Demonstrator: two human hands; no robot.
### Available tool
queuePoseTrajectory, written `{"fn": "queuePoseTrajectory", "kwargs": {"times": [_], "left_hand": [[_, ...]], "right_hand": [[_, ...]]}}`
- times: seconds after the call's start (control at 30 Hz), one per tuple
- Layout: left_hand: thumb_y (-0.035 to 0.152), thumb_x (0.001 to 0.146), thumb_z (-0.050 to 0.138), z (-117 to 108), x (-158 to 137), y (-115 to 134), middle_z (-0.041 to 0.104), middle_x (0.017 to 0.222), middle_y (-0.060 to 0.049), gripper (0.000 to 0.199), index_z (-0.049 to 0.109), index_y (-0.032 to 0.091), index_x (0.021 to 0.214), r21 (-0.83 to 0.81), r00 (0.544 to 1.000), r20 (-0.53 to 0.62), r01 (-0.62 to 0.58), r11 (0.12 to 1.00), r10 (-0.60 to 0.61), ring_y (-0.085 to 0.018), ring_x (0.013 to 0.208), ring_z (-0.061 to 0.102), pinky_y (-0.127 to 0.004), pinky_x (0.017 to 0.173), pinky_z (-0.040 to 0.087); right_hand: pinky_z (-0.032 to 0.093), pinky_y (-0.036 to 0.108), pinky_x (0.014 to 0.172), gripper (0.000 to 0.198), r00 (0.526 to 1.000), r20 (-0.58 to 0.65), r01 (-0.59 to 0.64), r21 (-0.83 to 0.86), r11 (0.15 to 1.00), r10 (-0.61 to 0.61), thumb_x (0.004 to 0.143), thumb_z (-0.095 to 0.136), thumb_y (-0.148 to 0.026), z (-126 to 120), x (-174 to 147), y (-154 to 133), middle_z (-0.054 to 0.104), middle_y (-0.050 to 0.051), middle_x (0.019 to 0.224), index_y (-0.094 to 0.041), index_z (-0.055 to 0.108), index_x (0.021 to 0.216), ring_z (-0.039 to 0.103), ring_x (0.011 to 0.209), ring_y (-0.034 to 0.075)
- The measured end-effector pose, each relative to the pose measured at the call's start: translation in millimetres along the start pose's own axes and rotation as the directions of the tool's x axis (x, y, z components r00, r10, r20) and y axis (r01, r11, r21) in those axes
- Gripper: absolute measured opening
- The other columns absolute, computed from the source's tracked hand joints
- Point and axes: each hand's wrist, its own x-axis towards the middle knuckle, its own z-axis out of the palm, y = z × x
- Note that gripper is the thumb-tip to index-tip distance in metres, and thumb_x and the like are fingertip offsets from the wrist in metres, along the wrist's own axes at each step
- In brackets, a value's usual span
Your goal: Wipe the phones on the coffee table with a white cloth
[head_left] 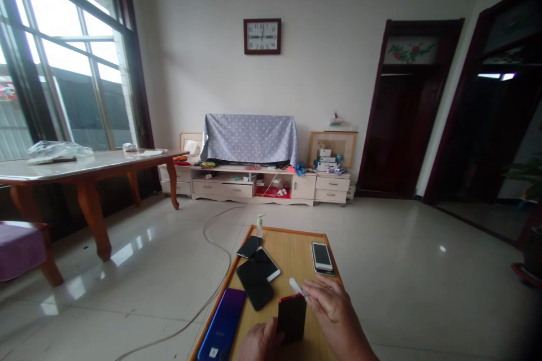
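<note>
My left hand (259,341) grips a smartphone (292,320) with a red edge near its lower left side, holding it upright with its dark face towards me. Above the phone's top right corner, the fingers of my right hand (332,306) are pinched on a small white piece (295,286) that looks like tissue or a wipe. To the left lie a blue-purple phone (222,324), a black phone (255,286), a white-framed phone (267,263) partly under it, and another dark phone (249,246). A white phone (322,255) rests on a darker one at the right edge.
The small wooden table (296,242) has a raised rim, with a pump bottle (259,227) at its far left corner. A cable (206,231) runs over the tiled floor on the left. Farther off stand a larger table (97,166) and a low cabinet (222,188).
</note>
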Motion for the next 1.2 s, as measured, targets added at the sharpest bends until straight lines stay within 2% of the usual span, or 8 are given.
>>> {"fn": "queuePoseTrajectory", "kwargs": {"times": [0.17, 0.37, 0.47, 0.63, 0.8, 0.97, 1.1, 1.2], "left_hand": [[0.034, 0.096, 0.037, -0.1, 0.6, 0.4, 0.071, 0.071, -0.002, 0.025, 0.059, 0.025, 0.092, 0.002, 1.0, 0.013, 0.014, 1.0, -0.014, -0.016, 0.064, 0.066, -0.023, 0.055, 0.045], [0.036, 0.098, 0.037, 3.3, 1.5, 3.4, 0.074, 0.079, -0.002, 0.025, 0.059, 0.026, 0.095, -0.011, 0.999, 0.032, 0.023, 1.0, -0.022, -0.015, 0.066, 0.066, -0.024, 0.059, 0.048], [0.036, 0.096, 0.038, 4.1, 1.6, 1.3, 0.074, 0.079, -0.001, 0.023, 0.059, 0.026, 0.094, -0.004, 0.999, 0.041, 0.019, 1.0, -0.019, -0.015, 0.066, 0.067, -0.023, 0.059, 0.048], [0.034, 0.094, 0.039, 3.7, 0.5, -2.9, 0.073, 0.078, -0.002, 0.023, 0.06, 0.025, 0.096, 0.004, 0.999, 0.042, 0.003, 1.0, -0.003, -0.016, 0.068, 0.067, -0.023, 0.059, 0.046], [0.035, 0.095, 0.041, 5.4, -0.9, -3.4, 0.072, 0.076, -0.002, 0.022, 0.06, 0.024, 0.095, 0.016, 1.0, 0.012, 0.013, 1.0, -0.013, -0.017, 0.066, 0.067, -0.024, 0.056, 0.044], [0.039, 0.098, 0.039, 7.9, -0.3, -3.1, 0.07, 0.072, -0.001, 0.024, 0.059, 0.026, 0.094, 0.021, 1.0, -0.014, -0.003, 1.0, 0.003, -0.016, 0.063, 0.066, -0.023, 0.055, 0.042], [0.042, 0.1, 0.034, 8.7, 1.1, -2.8, 0.07, 0.071, -0.001, 0.03, 0.057, 0.026, 0.089, 0.017, 1.0, -0.016, -0.026, 1.0, 0.026, -0.015, 0.061, 0.064, -0.023, 0.055, 0.042], [0.042, 0.101, 0.033, 8.2, 1.6, -2.8, 0.07, 0.072, -0.001, 0.031, 0.056, 0.026, 0.089, 0.009, 0.999, -0.016, -0.035, 0.999, 0.035, -0.014, 0.061, 0.064, -0.023, 0.055, 0.042]], "right_hand": [[0.044, 0.051, 0.107, 0.029, 0.997, 0.056, 0.046, -0.037, 0.998, -0.043, 0.099, 0.053, -0.032, 3.6, 7.4, -20.3, 0.07, 0.0, 0.125, -0.038, 0.069, 0.122, 0.054, 0.129, 0.027], [0.029, 0.063, 0.115, 0.028, 0.97, 0.2, 0.153, -0.051, 0.987, -0.14, 0.095, 0.06, -0.03, 15.7, 14.4, -63.4, 0.073, -0.003, 0.119, -0.042, 0.069, 0.119, 0.058, 0.124, 0.027], [0.034, 0.06, 0.114, 0.026, 0.982, 0.146, 0.129, -0.029, 0.991, -0.123, 0.096, 0.06, -0.032, 18.4, 11.9, -56.0, 0.073, -0.001, 0.118, -0.041, 0.07, 0.119, 0.06, 0.121, 0.026], [0.051, 0.044, 0.101, 0.027, 0.998, 0.008, 0.064, 0.024, 0.998, -0.064, 0.099, 0.054, -0.036, 12.9, 0.5, -13.0, 0.072, 0.002, 0.12, -0.039, 0.069, 0.122, 0.061, 0.119, 0.024], [0.053, 0.044, 0.1, 0.027, 0.999, -0.045, 0.013, -0.017, 1.0, -0.014, 0.099, 0.053, -0.039, 4.7, -5.1, 5.5, 0.072, 0.003, 0.12, -0.037, 0.07, 0.121, 0.061, 0.12, 0.026], [0.05, 0.05, 0.103, 0.03, 0.997, -0.043, 0.059, -0.079, 0.995, -0.062, 0.099, 0.052, -0.033, 12.5, -0.5, -14.3, 0.071, 0.004, 0.123, -0.036, 0.068, 0.124, 0.061, 0.121, 0.027], [0.038, 0.059, 0.111, 0.031, 0.991, 0.061, 0.128, -0.101, 0.987, -0.123, 0.096, 0.058, -0.029, 17.2, 6.8, -44.1, 0.072, -0.001, 0.121, -0.041, 0.067, 0.123, 0.061, 0.12, 0.027], [0.03, 0.061, 0.115, 0.03, 0.989, 0.113, 0.099, -0.04, 0.994, -0.094, 0.094, 0.06, -0.029, 17.5, 10.6, -53.7, 0.073, -0.003, 0.117, -0.043, 0.069, 0.119, 0.062, 0.117, 0.025]]}}
